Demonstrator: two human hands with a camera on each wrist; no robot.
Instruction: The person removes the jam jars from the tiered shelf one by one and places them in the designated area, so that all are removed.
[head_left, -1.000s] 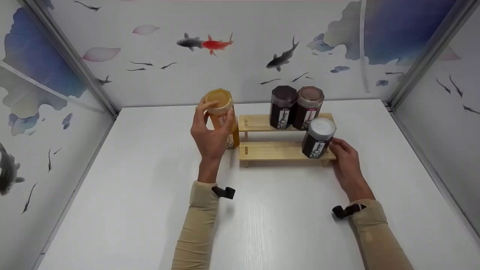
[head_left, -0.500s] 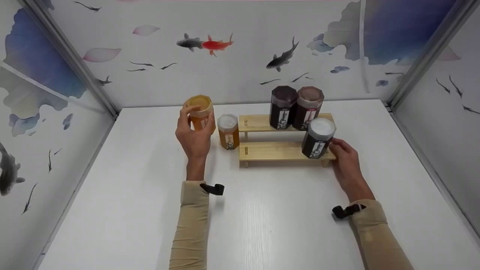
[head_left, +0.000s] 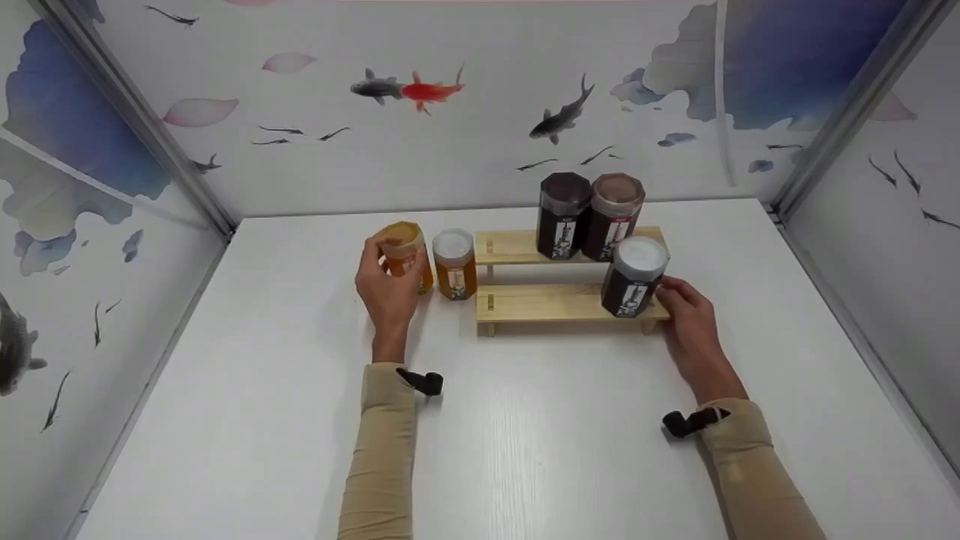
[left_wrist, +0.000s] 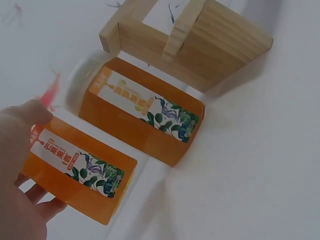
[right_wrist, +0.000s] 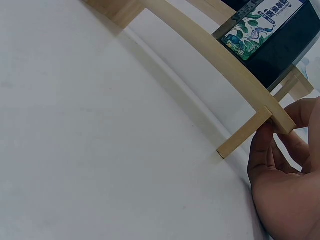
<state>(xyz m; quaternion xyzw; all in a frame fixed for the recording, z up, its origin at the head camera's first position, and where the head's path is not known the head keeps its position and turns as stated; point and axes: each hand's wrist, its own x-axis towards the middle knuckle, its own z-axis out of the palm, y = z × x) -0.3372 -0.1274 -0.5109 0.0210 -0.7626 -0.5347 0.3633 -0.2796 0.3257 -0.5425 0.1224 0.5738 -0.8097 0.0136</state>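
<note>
An orange jar with a yellow lid (head_left: 405, 259) is in my left hand (head_left: 386, 289), thumb and fingers around its upper part. It stands upright, low over the white table; whether its base touches is hard to tell. Just to its right, slightly apart, is a second orange jar (head_left: 455, 266) with a whitish lid, also seen in the left wrist view (left_wrist: 142, 110). My right hand (head_left: 691, 326) pinches the right end of the two-tier wooden rack (head_left: 540, 304), by the lower step. On that step's right end sits a dark jar with a white lid (head_left: 634, 277).
Two more dark jars, one with a dark lid (head_left: 562, 217) and one with a brownish lid (head_left: 616, 217), stand side by side on the rack's upper step. White panels with painted fish (head_left: 431, 91) enclose the table (head_left: 525, 435) at the back and sides.
My left hand has carried the yellow-lidded jar left and then down, from in front of the other orange jar to beside it. The right hand keeps its place on the rack.
</note>
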